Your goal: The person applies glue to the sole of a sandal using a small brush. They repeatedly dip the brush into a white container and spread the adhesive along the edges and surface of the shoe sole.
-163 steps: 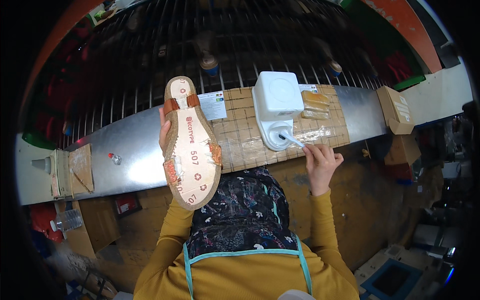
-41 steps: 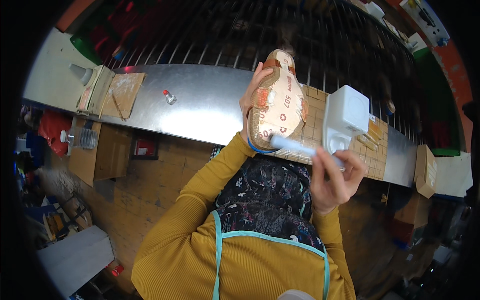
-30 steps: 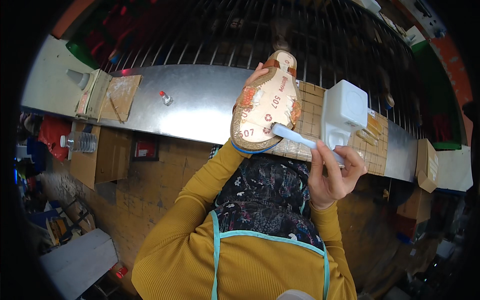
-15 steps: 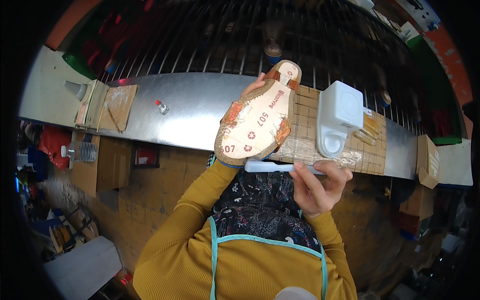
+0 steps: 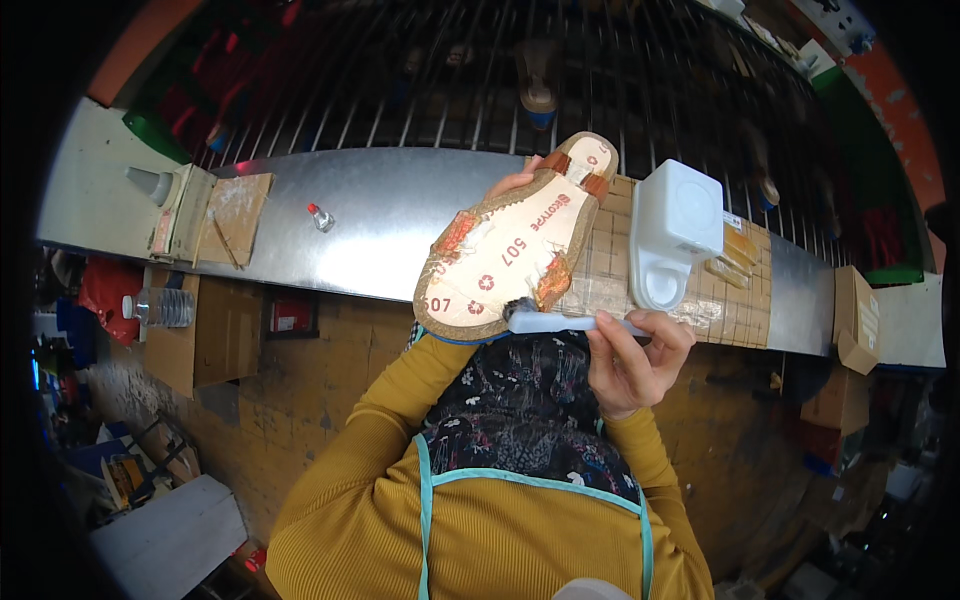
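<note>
Sole side up, a sandal [image 5: 490, 250] with a pale insole board, brown rim and folded-over orange straps is tilted above the front of the bench. My left hand [image 5: 513, 180] grips it from behind, with most of its fingers hidden by the sandal. Between thumb and fingertips, my right hand [image 5: 640, 360] pinches the pale handle of a brush [image 5: 560, 322]. The brush's dark bristles touch the sandal's right edge, just below the right strap. A white plastic pot [image 5: 690, 215] with a small round cup at its front stands right of the sandal.
Taped cardboard [image 5: 735, 318] lies under the pot. A small red-capped bottle [image 5: 321, 218] and a board with a stick [image 5: 236, 220] sit left on the steel bench [image 5: 370, 190]. Beyond runs a conveyor of metal rods [image 5: 440, 110]. An open carton [image 5: 858, 325] is far right.
The brush has moved slightly right and up along the sandal's edge, and its bristles now show. The sandal has turned a little, its heel end leaning further right.
</note>
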`<state>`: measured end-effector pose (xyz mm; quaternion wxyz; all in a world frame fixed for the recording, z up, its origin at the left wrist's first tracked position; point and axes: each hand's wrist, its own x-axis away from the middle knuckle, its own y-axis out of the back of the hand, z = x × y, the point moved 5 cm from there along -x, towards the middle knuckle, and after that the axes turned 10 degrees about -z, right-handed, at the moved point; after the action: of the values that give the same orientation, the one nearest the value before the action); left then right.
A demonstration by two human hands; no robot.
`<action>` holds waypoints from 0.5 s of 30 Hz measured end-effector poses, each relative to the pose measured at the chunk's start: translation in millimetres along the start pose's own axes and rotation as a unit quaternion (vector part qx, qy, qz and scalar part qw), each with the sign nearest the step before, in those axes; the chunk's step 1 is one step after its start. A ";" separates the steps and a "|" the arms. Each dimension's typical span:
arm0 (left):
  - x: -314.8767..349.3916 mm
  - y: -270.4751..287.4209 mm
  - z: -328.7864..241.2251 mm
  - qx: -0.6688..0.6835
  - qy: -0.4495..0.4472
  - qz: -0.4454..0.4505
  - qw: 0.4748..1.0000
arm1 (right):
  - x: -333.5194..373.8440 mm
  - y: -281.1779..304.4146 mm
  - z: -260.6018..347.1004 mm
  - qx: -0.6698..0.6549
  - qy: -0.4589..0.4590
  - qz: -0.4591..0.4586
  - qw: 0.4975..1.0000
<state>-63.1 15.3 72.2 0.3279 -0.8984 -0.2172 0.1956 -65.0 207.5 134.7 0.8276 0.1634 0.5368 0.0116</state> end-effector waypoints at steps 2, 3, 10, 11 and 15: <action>-0.5 4.3 2.3 0.042 0.007 0.001 0.999 | 5.0 2.8 -0.9 0.000 -0.011 -0.003 1.000; 0.2 6.0 1.8 0.077 0.017 -0.002 0.997 | 7.0 4.9 -0.8 -0.004 -0.011 0.002 1.000; -8.5 16.1 2.0 0.055 0.027 -0.040 0.997 | -2.4 6.0 9.7 0.020 -0.010 -0.017 1.000; -11.3 18.5 0.6 -0.009 -0.023 -0.034 0.999 | -4.1 4.5 11.0 0.046 -0.009 -0.023 0.999; -16.7 19.5 -12.0 -0.128 -0.114 -0.040 0.984 | -1.4 4.4 22.1 0.045 0.049 0.033 0.997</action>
<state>-65.9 -12.8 71.1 0.1910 -0.8954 -0.3119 0.2540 -45.2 205.7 145.4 0.7914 0.2178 0.5707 0.0228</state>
